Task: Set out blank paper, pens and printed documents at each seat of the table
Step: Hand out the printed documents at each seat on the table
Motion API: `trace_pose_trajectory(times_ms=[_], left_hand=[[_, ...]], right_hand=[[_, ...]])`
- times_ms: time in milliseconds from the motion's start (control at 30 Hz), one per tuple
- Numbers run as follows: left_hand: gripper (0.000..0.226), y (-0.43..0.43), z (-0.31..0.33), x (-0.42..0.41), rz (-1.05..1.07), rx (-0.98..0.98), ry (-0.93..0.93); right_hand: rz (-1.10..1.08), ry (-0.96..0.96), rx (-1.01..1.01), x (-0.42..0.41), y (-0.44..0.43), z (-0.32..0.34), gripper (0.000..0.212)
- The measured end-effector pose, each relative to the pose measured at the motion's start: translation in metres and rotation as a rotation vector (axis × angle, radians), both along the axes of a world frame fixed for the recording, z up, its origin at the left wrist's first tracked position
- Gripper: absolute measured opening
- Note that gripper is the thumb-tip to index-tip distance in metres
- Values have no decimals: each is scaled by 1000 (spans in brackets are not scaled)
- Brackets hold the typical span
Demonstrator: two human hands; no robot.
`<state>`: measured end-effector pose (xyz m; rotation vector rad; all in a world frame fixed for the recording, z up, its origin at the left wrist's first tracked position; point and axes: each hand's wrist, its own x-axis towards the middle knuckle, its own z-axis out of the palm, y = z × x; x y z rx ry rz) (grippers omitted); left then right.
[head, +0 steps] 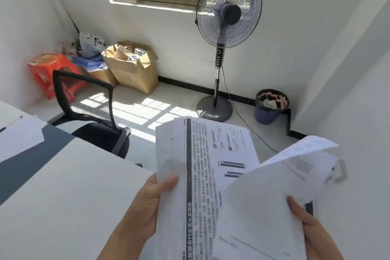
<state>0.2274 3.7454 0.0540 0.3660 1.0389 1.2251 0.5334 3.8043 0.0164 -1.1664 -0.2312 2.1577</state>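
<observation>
Left hand (152,202) grips a fanned stack of printed documents (200,175), thumb on top. Right hand (310,230) pinches thin, curling sheets (274,196) held apart, probably sorting one seat's set. Left of the hands is the smooth white counter (63,186). Farther left are blank paper (19,133), a pen (12,122) and a mesh chair (90,112).

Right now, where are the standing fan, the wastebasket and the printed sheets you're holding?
standing fan (232,14): head view, on the dark motor hub.
wastebasket (266,114): head view, on its blue mesh wall.
printed sheets (202,186): head view, on the printed text of the top page.
</observation>
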Motion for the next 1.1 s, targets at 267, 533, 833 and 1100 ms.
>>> trace_pose_trajectory(times_ms=[267,533,833,1100], left_hand=[[59,122,-3,4,159,-12,12],[38,202,5,14,334,-5,84],[39,211,-1,-54,736,-185,179],[33,230,6,-146,906,-95,140]], right_hand=[[203,-41,-55,-4,163,-17,73],[657,-121,120,-67,310,-5,56],[740,-126,389,-203,358,-12,40],[718,-181,348,-311,403,5,36]])
